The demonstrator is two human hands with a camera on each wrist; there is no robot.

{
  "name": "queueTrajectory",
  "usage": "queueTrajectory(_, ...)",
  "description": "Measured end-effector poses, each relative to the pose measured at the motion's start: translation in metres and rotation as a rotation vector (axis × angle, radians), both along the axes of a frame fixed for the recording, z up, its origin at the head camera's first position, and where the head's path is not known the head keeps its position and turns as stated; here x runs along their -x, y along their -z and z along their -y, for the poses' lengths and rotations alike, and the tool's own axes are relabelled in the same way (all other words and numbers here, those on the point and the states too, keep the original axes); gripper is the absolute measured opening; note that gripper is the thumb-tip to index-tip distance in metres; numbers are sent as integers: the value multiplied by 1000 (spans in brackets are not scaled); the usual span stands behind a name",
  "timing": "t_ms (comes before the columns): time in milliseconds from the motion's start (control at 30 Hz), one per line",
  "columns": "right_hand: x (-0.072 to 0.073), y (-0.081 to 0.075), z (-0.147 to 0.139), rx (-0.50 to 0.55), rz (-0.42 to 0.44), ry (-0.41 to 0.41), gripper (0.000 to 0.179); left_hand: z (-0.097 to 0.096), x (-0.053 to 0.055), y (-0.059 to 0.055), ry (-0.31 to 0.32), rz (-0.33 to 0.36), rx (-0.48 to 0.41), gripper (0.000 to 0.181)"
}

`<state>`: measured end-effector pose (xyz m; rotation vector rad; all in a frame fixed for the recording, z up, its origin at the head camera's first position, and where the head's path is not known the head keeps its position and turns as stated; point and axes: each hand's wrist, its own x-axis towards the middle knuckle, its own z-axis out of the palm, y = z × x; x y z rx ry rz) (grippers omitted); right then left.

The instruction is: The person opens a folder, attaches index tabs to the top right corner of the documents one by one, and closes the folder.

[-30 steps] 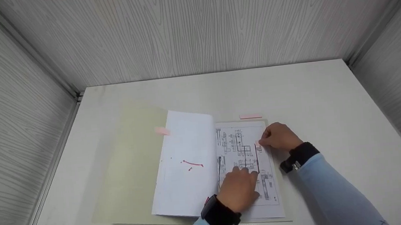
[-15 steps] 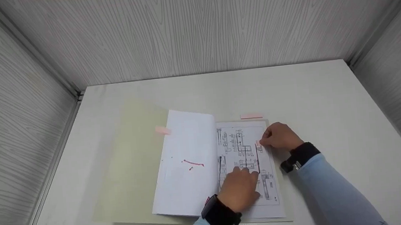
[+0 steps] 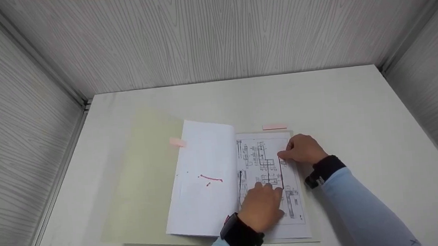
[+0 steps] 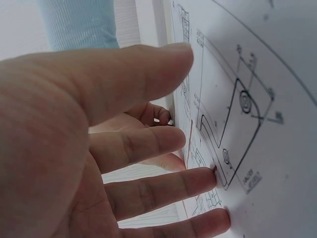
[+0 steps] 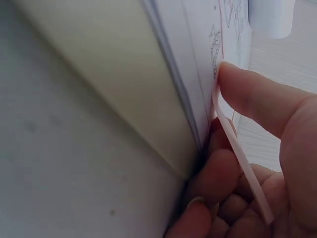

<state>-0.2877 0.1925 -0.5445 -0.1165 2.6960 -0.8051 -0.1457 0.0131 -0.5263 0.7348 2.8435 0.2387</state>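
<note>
A pale-green folder (image 3: 142,193) lies open, with a page of black line drawings (image 3: 294,231) on its right side. My left hand (image 3: 261,208) rests on this page, its spread fingertips touching the paper in the left wrist view. At the page's right edge, my right hand (image 3: 304,149) pinches a pink sticky tab (image 5: 242,158) between thumb and fingers. The right thumb (image 5: 242,91) presses one end of the tab to the drawing, near a red line; its other end sticks out towards the palm. Some right fingers are tucked at the paper's edge.
A turned-over white sheet (image 3: 201,152) curves up on the left, bearing red marks and a pink tab (image 3: 177,142) at its edge. Another pink strip (image 3: 274,127) lies on the white table (image 3: 360,106) just beyond the folder. Wood-grain panels (image 3: 211,32) enclose the back and sides.
My right hand has shifted slightly left, its thumb now further over the page and covering the pink tab in the head view. The left hand has stayed put.
</note>
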Motion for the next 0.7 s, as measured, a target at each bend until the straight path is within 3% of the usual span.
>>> queueTrajectory(300, 0, 1, 0, -43, -9, -21, 30, 0, 0, -2, 11, -11, -13, 42)
queueTrajectory(700, 2, 6, -13, -12, 15, -81, 23, -1, 0, 0, 7, 3, -23, 42)
